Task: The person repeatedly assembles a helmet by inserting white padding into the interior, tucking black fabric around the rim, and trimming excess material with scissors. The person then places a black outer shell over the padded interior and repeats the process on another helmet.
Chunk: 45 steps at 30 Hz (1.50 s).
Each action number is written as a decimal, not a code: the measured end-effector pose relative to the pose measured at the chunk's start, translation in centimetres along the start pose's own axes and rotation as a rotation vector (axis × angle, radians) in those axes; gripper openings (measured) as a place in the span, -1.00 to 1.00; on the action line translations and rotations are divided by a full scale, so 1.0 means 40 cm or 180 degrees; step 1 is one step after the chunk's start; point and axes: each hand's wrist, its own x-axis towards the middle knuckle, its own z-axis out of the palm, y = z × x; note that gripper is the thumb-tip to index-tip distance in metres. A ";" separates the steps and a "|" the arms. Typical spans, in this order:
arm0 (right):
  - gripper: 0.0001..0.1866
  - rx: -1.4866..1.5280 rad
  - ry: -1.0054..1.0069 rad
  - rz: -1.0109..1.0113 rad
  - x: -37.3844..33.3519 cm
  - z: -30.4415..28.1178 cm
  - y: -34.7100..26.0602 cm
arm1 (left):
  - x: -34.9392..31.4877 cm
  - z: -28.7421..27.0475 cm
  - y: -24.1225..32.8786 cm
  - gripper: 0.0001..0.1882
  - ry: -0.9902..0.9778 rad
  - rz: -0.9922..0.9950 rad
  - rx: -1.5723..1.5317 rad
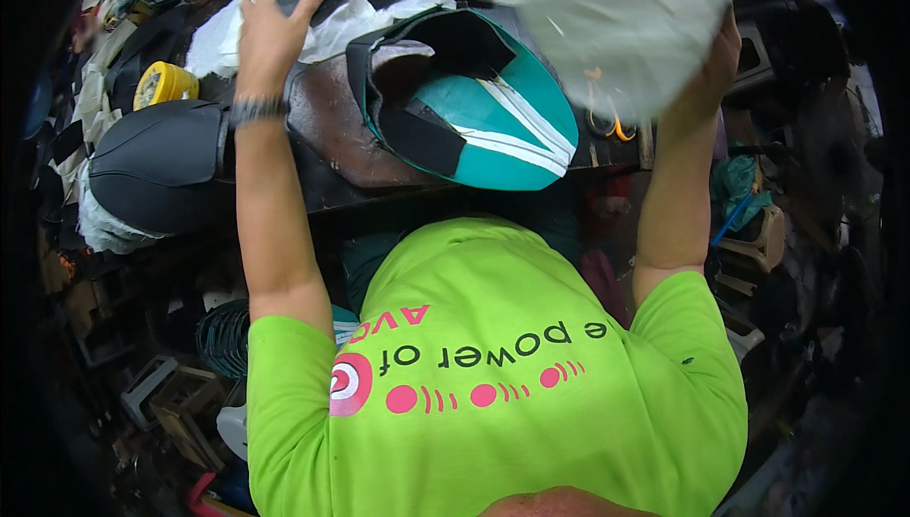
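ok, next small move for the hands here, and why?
I'd probably bring the left hand across to steady the pale sheet by its left side: the sheet is blurred and seems held only at its right side by the right hand, while the left hand looks free, fingers spread over the white material.

The pale sheet [616, 29] looks filmy, its finish blurred. The teal piece [464, 102] looks smooth and leathery, the yellow tub [178, 82] plastic.
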 end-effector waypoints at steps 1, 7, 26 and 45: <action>-0.50 0.0279 -0.0284 0.0343 -0.026 -0.022 -0.010 | -0.069 -0.042 0.046 0.12 0.0280 0.0321 -0.0540; -0.29 0.0348 0.0157 0.0982 -0.196 0.006 0.080 | -0.333 -0.094 0.154 -0.19 -0.0723 0.0777 -0.1009; -0.70 -0.1823 0.0699 0.2571 -0.181 0.232 0.182 | -0.417 -0.123 0.158 -0.83 -0.1795 -0.0180 -0.3478; -0.76 -0.2187 0.1184 0.2089 -0.366 0.286 0.251 | -0.606 -0.145 0.110 -0.46 -0.1199 -0.0140 -0.1537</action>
